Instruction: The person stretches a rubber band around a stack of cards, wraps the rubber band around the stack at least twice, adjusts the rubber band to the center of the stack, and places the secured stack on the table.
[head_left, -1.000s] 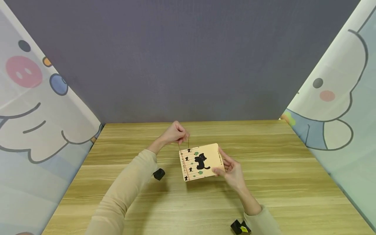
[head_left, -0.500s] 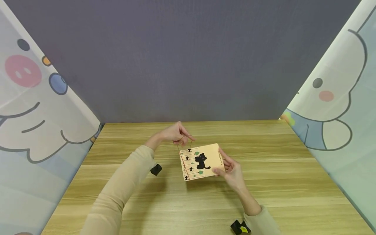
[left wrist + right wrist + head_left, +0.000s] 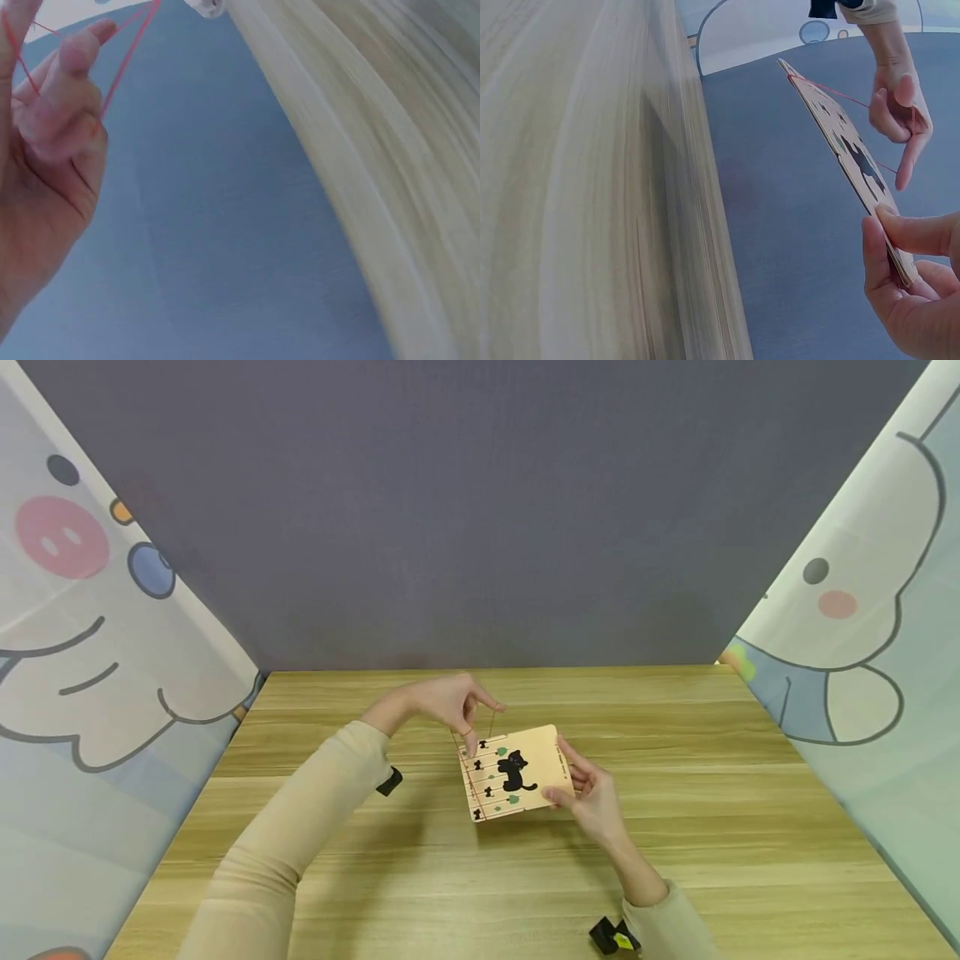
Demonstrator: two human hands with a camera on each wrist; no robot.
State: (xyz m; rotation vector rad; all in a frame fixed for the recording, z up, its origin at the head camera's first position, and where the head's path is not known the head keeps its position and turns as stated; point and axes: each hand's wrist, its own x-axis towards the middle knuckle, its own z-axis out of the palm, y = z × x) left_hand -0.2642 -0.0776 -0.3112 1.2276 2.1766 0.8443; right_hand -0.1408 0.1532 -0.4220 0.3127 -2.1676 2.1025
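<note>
My right hand [image 3: 596, 806] pinches the right end of a thin cream board [image 3: 551, 760], thumb on its printed face and fingers behind. A black cat, small black figures and green leaves decorate it. Held above the table, the board appears almost edge-on in the right wrist view. Red string [image 3: 472, 785] crosses its left end and runs up to my left hand [image 3: 452, 700]. There the string loops over the spread thumb and index finger. The left wrist view shows the string [image 3: 129, 64] stretched past the curled other fingers [image 3: 71, 112].
The wood-grain table [image 3: 712, 810] meets a dark grey panel [image 3: 480, 527] at the back. Cartoon-printed curtains [image 3: 832, 677] flank both sides. Black devices sit by the left wrist [image 3: 389, 782] and the right sleeve [image 3: 604, 935].
My left hand has gone from bunched fingers to a spread thumb and index finger, opening the string into a wider loop. The right hand and board have stayed nearly still.
</note>
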